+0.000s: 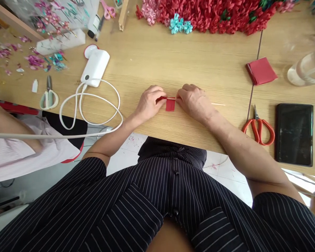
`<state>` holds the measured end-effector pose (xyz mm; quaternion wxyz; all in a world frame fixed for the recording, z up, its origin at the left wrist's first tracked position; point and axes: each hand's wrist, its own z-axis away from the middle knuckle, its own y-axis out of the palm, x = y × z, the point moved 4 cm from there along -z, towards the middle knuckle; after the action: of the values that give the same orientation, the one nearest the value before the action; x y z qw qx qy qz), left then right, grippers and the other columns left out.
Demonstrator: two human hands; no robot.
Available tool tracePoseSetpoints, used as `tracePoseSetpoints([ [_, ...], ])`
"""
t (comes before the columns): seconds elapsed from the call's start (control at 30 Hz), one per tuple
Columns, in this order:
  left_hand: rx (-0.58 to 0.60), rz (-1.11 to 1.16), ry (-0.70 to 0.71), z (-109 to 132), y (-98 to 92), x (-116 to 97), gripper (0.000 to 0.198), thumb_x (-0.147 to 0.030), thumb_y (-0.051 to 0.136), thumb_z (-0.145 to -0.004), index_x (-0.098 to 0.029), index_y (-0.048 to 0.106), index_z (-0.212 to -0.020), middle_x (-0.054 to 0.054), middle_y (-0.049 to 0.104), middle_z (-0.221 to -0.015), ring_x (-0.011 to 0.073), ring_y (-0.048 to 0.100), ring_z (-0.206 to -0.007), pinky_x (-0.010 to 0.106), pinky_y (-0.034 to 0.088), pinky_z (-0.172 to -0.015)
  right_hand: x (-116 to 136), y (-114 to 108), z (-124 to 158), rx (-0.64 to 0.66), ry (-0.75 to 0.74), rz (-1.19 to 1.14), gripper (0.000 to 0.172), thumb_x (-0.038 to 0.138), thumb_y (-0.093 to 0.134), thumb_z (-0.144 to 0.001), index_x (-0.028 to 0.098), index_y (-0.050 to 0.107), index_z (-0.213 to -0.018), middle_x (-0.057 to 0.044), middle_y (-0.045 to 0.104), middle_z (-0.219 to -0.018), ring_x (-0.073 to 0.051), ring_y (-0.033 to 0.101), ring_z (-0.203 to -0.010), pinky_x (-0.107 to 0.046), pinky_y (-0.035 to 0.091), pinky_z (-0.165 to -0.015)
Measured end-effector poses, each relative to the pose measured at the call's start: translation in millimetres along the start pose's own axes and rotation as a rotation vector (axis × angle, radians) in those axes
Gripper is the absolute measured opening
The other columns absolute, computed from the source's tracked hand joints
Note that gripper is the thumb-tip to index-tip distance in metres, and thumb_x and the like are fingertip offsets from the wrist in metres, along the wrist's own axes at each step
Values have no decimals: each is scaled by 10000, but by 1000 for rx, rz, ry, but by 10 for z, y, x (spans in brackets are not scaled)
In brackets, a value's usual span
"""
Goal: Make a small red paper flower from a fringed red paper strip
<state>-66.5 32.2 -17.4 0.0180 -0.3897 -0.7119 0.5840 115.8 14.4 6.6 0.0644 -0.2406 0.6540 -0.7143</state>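
My left hand (pixel 149 103) and my right hand (pixel 193 100) rest on the wooden table (pixel 152 59), facing each other with fingers pinched. Between them is a small red paper square (pixel 170 104), wrapped at its top edge around a thin wooden stick (pixel 218 104). The stick runs under my right hand and pokes out to its right. My left fingers pinch the paper's left end, my right fingers pinch the paper and stick.
Red-handled scissors (pixel 259 128), a dark tablet (pixel 294 133) and a stack of red paper (pixel 261 71) lie right. A white glue gun (pixel 95 68) with looped cord (pixel 90 108) and green scissors (pixel 49 97) lie left. Red paper flowers (pixel 212 14) are heaped at the back. Another person's arm (pixel 7 124) is at left.
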Motion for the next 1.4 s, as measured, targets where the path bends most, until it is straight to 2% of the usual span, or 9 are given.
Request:
tracePoseSetpoints([
  [0.27, -34, -3, 11, 1, 42, 15, 38, -163, 696, -937, -187, 722, -923, 34, 746, -1029, 203, 687, -1028, 378, 553, -949, 4, -17, 18, -2, -27, 9, 333, 228, 384, -1062, 120, 691, -1135, -207, 710, -1169, -308, 621, -1100, -405, 453, -883],
  [0.47, -46, -10, -7, 15, 36, 6, 142, -121, 656, -946, -182, 739, -1043, 51, 790, -1074, 203, 713, -1054, 382, 562, -978, -32, -52, 40, 37, -52, 25, 342, 202, 369, -1048, 119, 686, -1146, -203, 714, -1183, -305, 640, -1077, -401, 462, -872],
  [0.67, -31, -25, -26, -12, 52, 39, 184, -105, 636, -938, -186, 753, -1055, 47, 798, -1061, 201, 722, -1035, 382, 579, -971, 11, -34, 38, 51, -99, 16, 328, 200, 377, -1049, 123, 681, -1147, -204, 714, -1186, -298, 640, -1082, -405, 464, -898],
  [0.77, -35, -56, -50, -10, -13, 60, 211, -141, 655, -947, -192, 747, -1129, 59, 786, -1121, 210, 714, -1076, 395, 587, -994, 28, -31, 31, 51, -106, 7, 312, 184, 394, -1036, 112, 677, -1146, -221, 712, -1188, -306, 643, -1079, -418, 470, -901],
  [0.87, -100, -111, -78, 78, -156, 30, 200, -196, 642, -984, -229, 735, -1158, 66, 761, -1192, 213, 696, -1125, 398, 582, -1025, 42, -49, 26, 57, -96, 8, 297, 172, 410, -1029, 104, 675, -1142, -232, 711, -1187, -308, 642, -1077, -419, 473, -900],
  [1.0, -171, -149, -63, 351, -246, -116, 145, -243, 591, -1035, -224, 734, -1023, 47, 748, -1058, 196, 695, -1047, 384, 581, -983, 56, -71, 35, 74, -54, 18, 300, 185, 410, -1048, 94, 668, -1170, -221, 714, -1168, -293, 648, -1053, -394, 468, -863],
  [1.1, -199, -131, 5, 554, -194, -242, 155, -230, 616, -1021, -211, 755, -953, 43, 734, -982, 190, 686, -974, 371, 585, -922, 79, -65, 50, 50, -88, 1, 309, 202, 398, -1062, 125, 678, -1166, -181, 725, -1130, -268, 646, -1014, -367, 455, -824],
  [1.17, -149, -134, 21, 624, -124, -286, 176, -236, 611, -1027, -221, 781, -983, 46, 726, -962, 197, 679, -957, 380, 580, -900, 89, -49, 57, 18, -123, -8, 309, 217, 401, -1065, 157, 693, -1147, -154, 730, -1114, -252, 640, -992, -353, 444, -805],
  [1.4, -118, -133, 5, 608, -63, -300, 218, -228, 588, -1039, -235, 804, -1068, 56, 718, -966, 202, 668, -959, 388, 560, -887, 103, 11, 63, 16, -192, -27, 312, 217, 443, -1047, 174, 736, -1147, -142, 727, -1122, -247, 632, -987, -347, 436, -775],
])
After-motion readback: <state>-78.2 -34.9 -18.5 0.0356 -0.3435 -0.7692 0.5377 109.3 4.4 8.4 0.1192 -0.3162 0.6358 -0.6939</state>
